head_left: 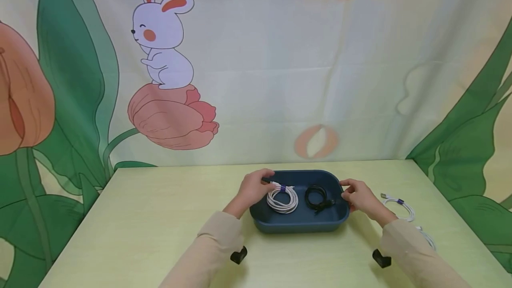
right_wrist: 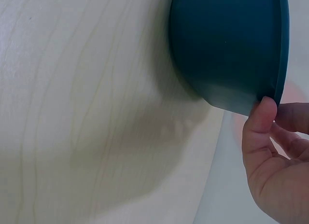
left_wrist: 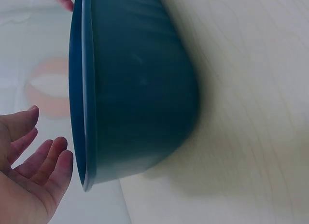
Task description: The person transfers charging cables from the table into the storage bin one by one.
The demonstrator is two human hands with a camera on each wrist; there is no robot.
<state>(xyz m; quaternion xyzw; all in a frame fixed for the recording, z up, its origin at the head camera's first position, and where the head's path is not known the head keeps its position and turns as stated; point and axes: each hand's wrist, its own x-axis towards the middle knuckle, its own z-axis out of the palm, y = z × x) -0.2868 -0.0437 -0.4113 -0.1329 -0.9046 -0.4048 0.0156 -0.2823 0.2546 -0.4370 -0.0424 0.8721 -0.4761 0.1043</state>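
Observation:
A dark blue plastic bin point(head_left: 300, 227) stands on the table, holding a coiled white cable point(head_left: 282, 200) with a purple tie and a coiled black cable point(head_left: 316, 198). My left hand point(head_left: 255, 188) is over the bin's left rim, beside the white coil. In the left wrist view that hand point(left_wrist: 31, 161) has its thumb and fingers spread apart with nothing between them. At the opposite end, my right hand point(head_left: 362, 198) pinches the bin's right rim. The right wrist view shows its thumb point(right_wrist: 263, 115) against the outer wall, just under the rim.
Right of the bin lies a white cable point(head_left: 409, 211) with a dark tie; another white cable point(head_left: 429, 238) is partly hidden by the right sleeve. Behind the table point(head_left: 160, 221) hangs a curtain point(head_left: 256, 79) printed with a rabbit and tulips.

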